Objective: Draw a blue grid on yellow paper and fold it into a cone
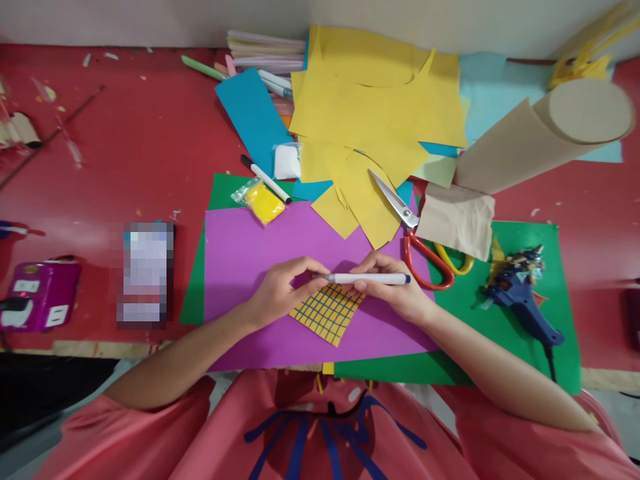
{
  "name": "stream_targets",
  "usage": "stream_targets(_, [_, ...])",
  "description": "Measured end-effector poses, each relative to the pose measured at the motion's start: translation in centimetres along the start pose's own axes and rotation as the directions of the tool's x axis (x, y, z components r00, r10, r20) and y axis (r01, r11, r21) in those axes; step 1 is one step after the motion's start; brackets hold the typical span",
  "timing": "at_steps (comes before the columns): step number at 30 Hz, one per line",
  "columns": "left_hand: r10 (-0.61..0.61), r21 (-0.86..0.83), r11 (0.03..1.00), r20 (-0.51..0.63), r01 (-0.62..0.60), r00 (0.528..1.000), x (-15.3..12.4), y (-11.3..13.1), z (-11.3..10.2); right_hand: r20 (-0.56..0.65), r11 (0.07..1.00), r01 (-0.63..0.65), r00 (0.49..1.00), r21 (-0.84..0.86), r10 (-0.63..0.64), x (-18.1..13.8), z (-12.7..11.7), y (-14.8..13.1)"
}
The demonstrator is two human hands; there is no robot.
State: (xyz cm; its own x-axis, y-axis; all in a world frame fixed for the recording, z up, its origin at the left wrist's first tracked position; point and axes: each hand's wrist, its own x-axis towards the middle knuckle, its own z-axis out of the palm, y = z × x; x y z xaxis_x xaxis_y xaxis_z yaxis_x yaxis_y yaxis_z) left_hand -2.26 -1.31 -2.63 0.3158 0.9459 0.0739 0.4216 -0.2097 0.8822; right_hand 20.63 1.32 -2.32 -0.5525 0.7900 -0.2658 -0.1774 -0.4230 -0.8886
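A white marker (pixel 370 279) lies level between both hands, just above a yellow gridded paper piece (pixel 327 312); the left hand (pixel 280 290) pinches its grey left end with closed fingertips, and the right hand (pixel 395 287) curls shut around its barrel from the near side. The gridded piece rests on a purple sheet (pixel 240 253), which overlaps a green sheet (pixel 500 347) on the red table (pixel 125 147). Just right of the right hand lie scissors (pixel 415 233), and further right a blue glue gun (pixel 520 293). On the far side sit a pile of yellow paper (pixel 380 100) and a brown paper roll (pixel 540 133), against a pale wall
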Motion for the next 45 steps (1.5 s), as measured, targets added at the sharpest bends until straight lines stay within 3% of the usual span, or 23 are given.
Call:
stream_targets(9, [-0.059, -0.235, 0.971, -0.052, 0.045, 0.997, -0.1, 0.1, 0.2, 0.002, 0.991, 0.077, 0.997, -0.11, -0.077, -0.2, 0.0, 0.6])
stream_targets(27, [0.007, -0.289, 0.957, -0.064, -0.025, 0.998, -0.9, 0.3, 1.2, 0.003, 0.975, 0.117, 0.993, -0.188, -0.119, -0.6, 1.4, 0.9])
stream_targets(35, [-0.133, -0.239, 0.958, 0.115, 0.157, 0.984, -0.5, 0.5, 0.6, 0.037, 0.922, 0.177, 0.984, -0.343, -0.175, -0.3, 1.4, 0.8])
stream_targets(38, [-0.16, -0.248, 0.956, -0.003, 0.154, 0.987, -0.3, 0.2, -0.1, 0.025, 0.788, 0.236, 0.962, -0.568, -0.27, 0.0, 0.5, 0.2])
stream_targets(41, [-0.221, -0.217, 0.96, -0.192, 0.178, 0.956, -0.3, -0.2, -0.8, 0.079, 0.615, 0.234, 0.96, -0.753, -0.269, -0.1, -0.1, -0.3])
stream_targets(43, [-0.217, -0.171, 0.969, -0.251, 0.177, 0.943, -0.2, -0.3, -1.1, 0.081, 0.612, 0.238, 0.959, -0.754, -0.273, -0.3, -0.4, -0.5])
stream_targets(45, [-0.179, -0.113, 0.981, -0.213, 0.158, 0.96, -0.1, -0.1, -1.1, 0.057, 0.671, 0.251, 0.953, -0.697, -0.298, -0.5, -0.4, -0.6])
